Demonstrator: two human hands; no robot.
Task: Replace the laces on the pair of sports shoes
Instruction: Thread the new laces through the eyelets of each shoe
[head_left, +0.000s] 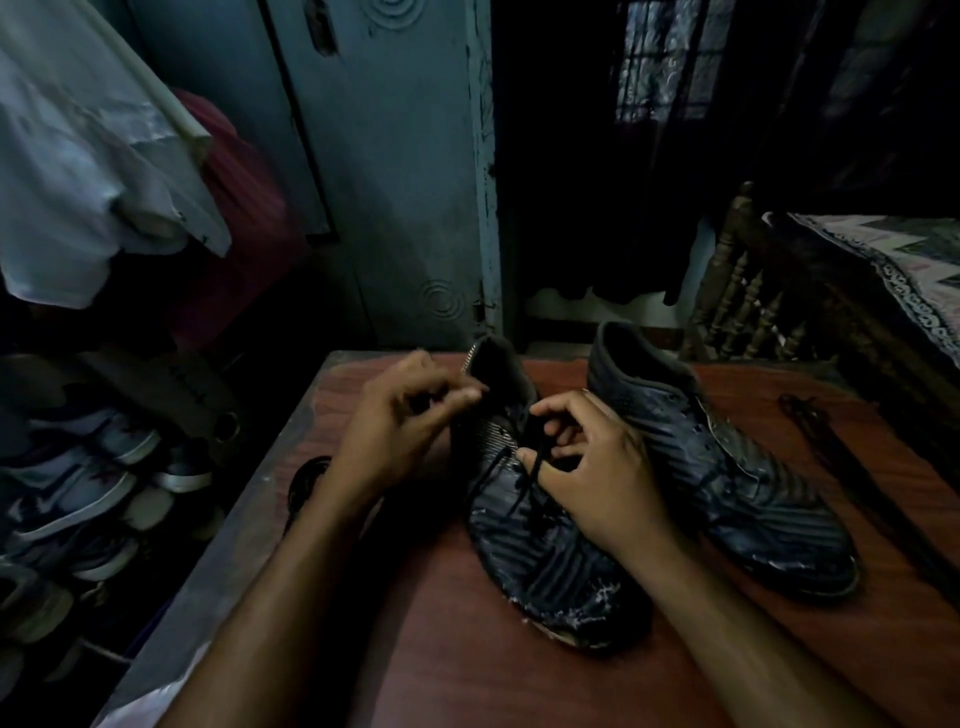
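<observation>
Two dark high-top sports shoes stand on a reddish-brown table (467, 665). The left shoe (550, 561) points toward me and has a black lace (527, 483) threaded partway through its eyelets. My left hand (400, 421) pinches one lace end beside the shoe's collar. My right hand (597, 467) rests on the shoe's upper and pinches the lace at the eyelets. The right shoe (727, 467) stands untouched beside it, no lace visible in it.
A loose black lace (821, 421) lies on the table at the right, and another dark lace bundle (306, 478) lies by the left edge. A rack of shoes (78, 493) stands at the left, hanging clothes above it, a bed (893, 270) at the right.
</observation>
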